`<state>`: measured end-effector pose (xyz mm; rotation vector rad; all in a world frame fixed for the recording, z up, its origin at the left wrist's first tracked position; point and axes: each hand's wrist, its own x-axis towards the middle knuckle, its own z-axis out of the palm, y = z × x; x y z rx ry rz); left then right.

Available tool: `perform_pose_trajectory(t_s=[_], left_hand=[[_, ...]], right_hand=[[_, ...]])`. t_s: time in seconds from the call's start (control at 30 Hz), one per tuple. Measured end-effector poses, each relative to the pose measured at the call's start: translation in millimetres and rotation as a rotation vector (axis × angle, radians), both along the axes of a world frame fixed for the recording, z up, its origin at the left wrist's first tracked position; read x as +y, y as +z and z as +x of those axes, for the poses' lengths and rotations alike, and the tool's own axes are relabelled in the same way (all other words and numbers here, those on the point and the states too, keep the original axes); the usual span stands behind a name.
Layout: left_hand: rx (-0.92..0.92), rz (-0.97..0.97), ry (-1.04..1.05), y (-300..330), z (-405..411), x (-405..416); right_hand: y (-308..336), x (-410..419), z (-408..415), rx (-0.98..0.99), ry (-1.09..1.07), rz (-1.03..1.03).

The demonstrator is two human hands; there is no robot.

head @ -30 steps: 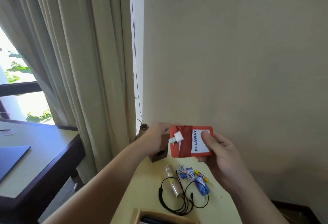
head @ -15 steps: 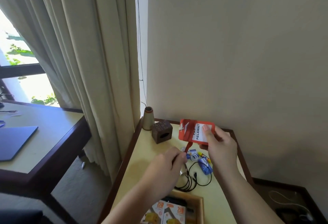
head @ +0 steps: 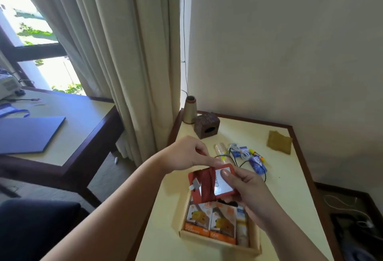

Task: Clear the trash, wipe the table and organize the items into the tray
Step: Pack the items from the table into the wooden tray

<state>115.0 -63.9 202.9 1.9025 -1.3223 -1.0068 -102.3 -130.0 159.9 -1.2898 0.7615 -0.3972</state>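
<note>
Both hands on a red plastic card holder with white insert [head: 215,183], held over the far end of a shallow light-wood tray [head: 219,240] — above it, not resting inside as far as can be told. Right hand [head: 246,190] grips holder from the right side, thumb pressed on the white card face, fingers curled beneath. Left hand [head: 186,155] pinches holder's top edge, fingertips closed on the rim. Red lanyard strap wrapped around holder's left half, small grey-white clip [head: 194,186] at left edge.

Tray sits on cream table with dark wood border [head: 290,188], near its front-left. Inside tray: two orange-and-white boxes [head: 211,222] side by side, a pale yellow-white pack [head: 242,229] just right of them.

Beyond the hands on the table: clear plastic tube [head: 220,150], tangle of black cable [head: 244,163], blue-and-white wrappers with coiled white cord [head: 242,152]. Olive-brown cloth square [head: 278,141] near far-right edge. Dark carved wooden cube with round hole [head: 206,126] and tan cone-shaped spool [head: 189,109] at far-left corner, beside beige curtain [head: 124,53].
</note>
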Motion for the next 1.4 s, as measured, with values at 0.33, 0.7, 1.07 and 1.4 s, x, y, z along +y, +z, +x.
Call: perform_pose_trajectory(t_s=[0.33, 0.7, 1.07, 1.4], left_hand=[[0.618, 0.35, 0.248, -100.5, -15.8, 13.2], [-0.133, 0.386, -0.234, -153.6, -33.9, -4.1], [-0.669, 0.412, -0.439, -215.9, -69.8, -10.9], [-0.607, 0.38, -0.304, -207.7, -81.9, -2.1]], right_hand=[[-67.3, 29.1, -4.2, 0.147, -0.185, 0.134], [-134.7, -1.5, -16.3, 0.557, -0.154, -0.107], [-133.0, -83.9, 0.1, 0.715, 0.104, -0.664], [-195.6, -162.2, 77.8, 1.01, 0.121, -0.745]])
